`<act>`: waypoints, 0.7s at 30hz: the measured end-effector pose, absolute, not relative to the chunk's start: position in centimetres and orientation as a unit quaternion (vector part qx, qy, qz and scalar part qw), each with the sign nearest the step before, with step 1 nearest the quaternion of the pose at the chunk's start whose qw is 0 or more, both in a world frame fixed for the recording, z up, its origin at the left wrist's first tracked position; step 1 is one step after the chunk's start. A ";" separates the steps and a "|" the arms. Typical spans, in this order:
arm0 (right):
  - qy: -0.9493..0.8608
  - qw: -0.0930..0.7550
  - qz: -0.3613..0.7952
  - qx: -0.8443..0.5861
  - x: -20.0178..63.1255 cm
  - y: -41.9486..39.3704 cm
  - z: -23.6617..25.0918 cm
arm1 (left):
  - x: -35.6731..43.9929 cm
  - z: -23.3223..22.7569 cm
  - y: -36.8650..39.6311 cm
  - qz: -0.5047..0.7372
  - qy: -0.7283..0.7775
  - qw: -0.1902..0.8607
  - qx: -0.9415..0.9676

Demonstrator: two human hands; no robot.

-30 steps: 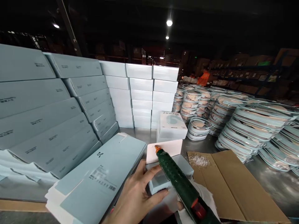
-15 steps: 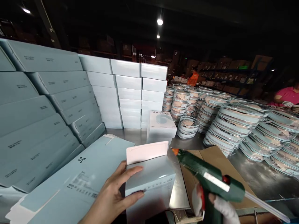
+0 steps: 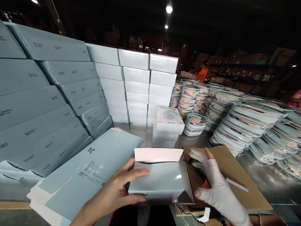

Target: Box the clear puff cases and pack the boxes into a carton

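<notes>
My left hand (image 3: 117, 193) grips the left side of a small pale blue box (image 3: 157, 179) with its pink flap (image 3: 158, 155) standing up at the back. My right hand (image 3: 215, 185), in a white fingerless glove, hovers with fingers spread just right of the box. Under that hand a green glue gun (image 3: 202, 174) lies on a brown cardboard sheet (image 3: 237, 175), its glue stick pointing right.
Flat blue box blanks (image 3: 80, 179) are piled at my left. Tall stacks of blue boxes (image 3: 47, 103) and white boxes (image 3: 138, 88) line the back. A white printed box (image 3: 169, 121) sits mid-table. Stacked lidded glass bowls (image 3: 246, 125) fill the right. People work far behind.
My right hand has laid the glue gun down on the cardboard and let go of it. The box has been turned, and my left hand keeps its grip.
</notes>
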State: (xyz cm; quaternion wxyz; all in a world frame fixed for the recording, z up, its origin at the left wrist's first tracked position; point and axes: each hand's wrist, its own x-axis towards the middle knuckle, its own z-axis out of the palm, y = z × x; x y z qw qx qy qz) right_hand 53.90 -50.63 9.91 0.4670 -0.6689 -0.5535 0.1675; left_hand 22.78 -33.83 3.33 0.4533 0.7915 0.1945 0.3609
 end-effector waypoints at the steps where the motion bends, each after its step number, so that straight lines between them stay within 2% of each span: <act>1: -0.601 0.459 0.208 -0.621 52.8 -49.5 9.9 | 22.8 3.0 -33.9 0.359 0.196 0.447 0.796; 4: -0.648 0.452 0.234 -0.566 51.6 -47.5 9.1 | 23.3 1.9 -34.0 0.389 0.180 0.422 0.799; 9: -0.690 0.436 0.173 -0.552 51.9 -48.0 8.1 | 24.8 0.5 -34.3 0.578 0.062 0.423 0.695; 11: -0.730 0.409 0.153 -0.527 51.1 -48.0 8.4 | 24.5 0.9 -34.4 0.554 0.067 0.374 0.741; 15: -0.809 0.347 0.081 -0.467 49.2 -46.8 9.5 | 23.4 3.2 -34.7 0.406 0.116 0.299 0.856; 18: -0.841 0.314 0.035 -0.439 48.9 -46.4 9.8 | 23.0 4.8 -34.6 0.359 0.122 0.325 0.867; 21: -0.812 0.329 -0.034 -0.481 49.4 -46.8 9.1 | 23.0 4.9 -34.4 0.415 0.119 0.381 0.818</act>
